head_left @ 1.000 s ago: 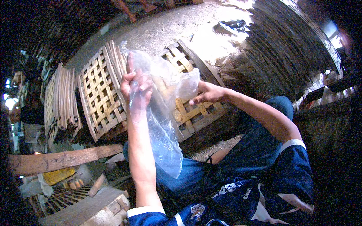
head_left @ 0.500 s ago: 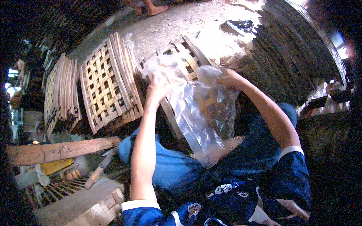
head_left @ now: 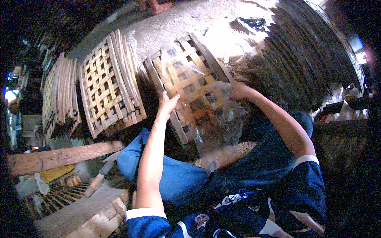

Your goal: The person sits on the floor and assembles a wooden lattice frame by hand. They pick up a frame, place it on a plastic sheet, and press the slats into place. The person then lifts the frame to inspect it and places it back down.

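A clear plastic sheet [head_left: 216,115] lies loosely over a woven bamboo rack [head_left: 166,68] in front of me, and its near end hangs toward my lap. My left hand [head_left: 168,105] is at the rack's left rail, thumb and forefinger spread apart, beside the sheet. Across the rack, my right hand [head_left: 242,92] is closed on the bunched right side of the plastic sheet, next to the right rail. The fingertips of that hand are partly hidden. Through the plastic, the weave of the rack shows.
Stacked woven racks [head_left: 104,85] stand to the left, with another stack [head_left: 59,95] beyond. A wooden beam [head_left: 65,156] and a wooden-handled knife [head_left: 95,184] are at lower left. Dark corrugated sheets [head_left: 313,55] rise at right. Another person's bare foot [head_left: 160,8] is at the far edge.
The plastic sheet has gone from bunched and lifted to spread lower across the rack. My left hand has moved slightly nearer me and its fingers have parted. The right hand has lowered slightly.
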`<control>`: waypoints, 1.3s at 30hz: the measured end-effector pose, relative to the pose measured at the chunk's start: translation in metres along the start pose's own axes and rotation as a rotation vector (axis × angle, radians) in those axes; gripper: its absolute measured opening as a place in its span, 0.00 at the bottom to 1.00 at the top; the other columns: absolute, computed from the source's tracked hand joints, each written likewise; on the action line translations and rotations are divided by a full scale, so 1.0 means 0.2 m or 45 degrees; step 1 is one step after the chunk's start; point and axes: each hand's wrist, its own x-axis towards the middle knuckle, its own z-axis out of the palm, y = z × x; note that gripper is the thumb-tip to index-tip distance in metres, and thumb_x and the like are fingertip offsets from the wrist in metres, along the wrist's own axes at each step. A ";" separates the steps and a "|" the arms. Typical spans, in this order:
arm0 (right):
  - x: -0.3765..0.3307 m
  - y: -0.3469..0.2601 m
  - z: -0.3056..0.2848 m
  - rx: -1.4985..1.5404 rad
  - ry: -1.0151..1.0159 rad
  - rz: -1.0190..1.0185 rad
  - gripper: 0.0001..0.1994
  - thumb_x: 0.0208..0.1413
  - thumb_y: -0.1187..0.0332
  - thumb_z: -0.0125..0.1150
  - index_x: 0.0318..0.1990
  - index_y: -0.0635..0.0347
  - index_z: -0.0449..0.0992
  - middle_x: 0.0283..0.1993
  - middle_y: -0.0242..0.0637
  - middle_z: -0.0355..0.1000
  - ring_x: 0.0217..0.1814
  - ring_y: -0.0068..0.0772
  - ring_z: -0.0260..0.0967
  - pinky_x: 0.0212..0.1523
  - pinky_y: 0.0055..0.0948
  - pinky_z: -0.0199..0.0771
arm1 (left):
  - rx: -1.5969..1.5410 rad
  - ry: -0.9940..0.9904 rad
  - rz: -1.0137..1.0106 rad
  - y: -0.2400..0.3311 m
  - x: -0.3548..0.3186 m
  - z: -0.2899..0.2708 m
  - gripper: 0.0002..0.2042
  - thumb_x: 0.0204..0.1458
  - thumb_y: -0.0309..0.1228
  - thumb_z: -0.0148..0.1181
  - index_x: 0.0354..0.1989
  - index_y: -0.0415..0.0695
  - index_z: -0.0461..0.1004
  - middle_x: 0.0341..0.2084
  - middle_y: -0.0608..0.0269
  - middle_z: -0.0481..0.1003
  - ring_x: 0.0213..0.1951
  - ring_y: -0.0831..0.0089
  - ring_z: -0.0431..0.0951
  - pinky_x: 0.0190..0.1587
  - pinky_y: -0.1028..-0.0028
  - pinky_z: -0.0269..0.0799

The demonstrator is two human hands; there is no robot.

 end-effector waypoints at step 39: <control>0.42 -0.51 -0.15 0.177 0.463 -0.325 0.25 0.51 0.62 0.64 0.57 0.60 0.71 0.59 0.55 0.66 0.51 0.51 0.73 0.52 0.42 0.73 | -0.400 0.225 0.258 -0.13 0.21 0.18 0.18 0.44 0.36 0.69 0.41 0.38 0.75 0.32 0.55 0.79 0.35 0.66 0.79 0.39 0.68 0.74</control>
